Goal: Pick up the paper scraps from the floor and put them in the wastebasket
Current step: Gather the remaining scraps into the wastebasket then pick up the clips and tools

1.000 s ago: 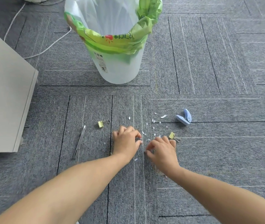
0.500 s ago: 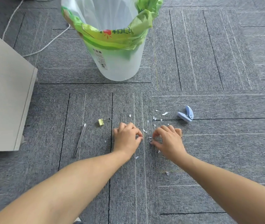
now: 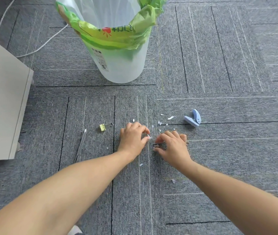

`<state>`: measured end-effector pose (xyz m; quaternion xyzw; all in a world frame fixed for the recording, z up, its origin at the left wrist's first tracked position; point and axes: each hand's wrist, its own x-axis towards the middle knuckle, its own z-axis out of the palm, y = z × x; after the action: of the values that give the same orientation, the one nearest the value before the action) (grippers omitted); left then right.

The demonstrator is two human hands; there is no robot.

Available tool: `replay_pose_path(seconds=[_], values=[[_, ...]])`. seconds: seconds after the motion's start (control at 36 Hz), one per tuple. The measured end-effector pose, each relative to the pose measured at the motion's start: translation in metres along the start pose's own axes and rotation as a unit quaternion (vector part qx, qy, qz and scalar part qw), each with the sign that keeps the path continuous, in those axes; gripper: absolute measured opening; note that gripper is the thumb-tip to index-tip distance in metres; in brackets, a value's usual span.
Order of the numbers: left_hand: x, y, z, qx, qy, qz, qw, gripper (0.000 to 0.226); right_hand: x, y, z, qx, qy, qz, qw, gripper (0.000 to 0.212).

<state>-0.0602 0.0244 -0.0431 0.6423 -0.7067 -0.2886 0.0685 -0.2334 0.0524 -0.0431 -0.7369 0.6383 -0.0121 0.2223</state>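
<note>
Here the left hand (image 3: 133,138) and right hand (image 3: 173,145), palm-down, fingers curled, each pinch paper scraps (image 3: 149,137).

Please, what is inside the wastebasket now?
A green and clear plastic bag lines the wastebasket, folded over its rim. The bottom is hidden by bag and frosted wall, so whether paper scraps lie inside cannot be seen.

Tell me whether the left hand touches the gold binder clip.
Apart: the head view shows bare carpet between the left hand and the gold binder clip.
</note>
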Motion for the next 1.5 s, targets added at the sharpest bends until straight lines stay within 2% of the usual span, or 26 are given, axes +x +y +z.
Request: replay_pose_path(seconds=[0.11,0.33,0.61,0.78,0.94,1.08,1.33,1.5], values=[[0.0,-0.001,0.001,-0.006,-0.009,-0.006,1.0,0.02,0.004,-0.004,0.002,0.001,0.002,0.016,1.0,0.027],[0.007,0.0,-0.001,-0.005,-0.002,-0.011,1.0,0.011,0.006,-0.004,0.001,0.009,0.017,0.025,0.999,0.019],[0.005,0.0,0.001,0.021,0.018,-0.001,1.0,0.011,0.003,-0.006,0.005,0.017,0.024,0.05,0.998,0.017],[0.007,0.0,0.001,0.039,0.002,0.007,0.999,0.011,0.004,-0.004,0.003,0.017,0.013,0.04,0.999,0.015],[0.009,0.005,0.005,0.069,-0.011,0.047,0.996,0.01,0.018,0.006,-0.003,0.041,0.071,0.099,0.992,0.017],[0.02,0.012,0.003,0.046,0.007,0.039,0.998,0.013,0.032,0.007,-0.009,0.04,0.094,0.114,0.988,0.016],[0.041,0.02,-0.001,0.053,0.005,0.02,0.998,0.009,0.04,0.004,-0.006,0.037,0.079,0.135,0.987,0.018],[0.041,0.017,0.001,0.038,0.021,0.008,0.999,0.016,0.041,0.006,-0.005,0.048,0.083,0.123,0.988,0.019]])
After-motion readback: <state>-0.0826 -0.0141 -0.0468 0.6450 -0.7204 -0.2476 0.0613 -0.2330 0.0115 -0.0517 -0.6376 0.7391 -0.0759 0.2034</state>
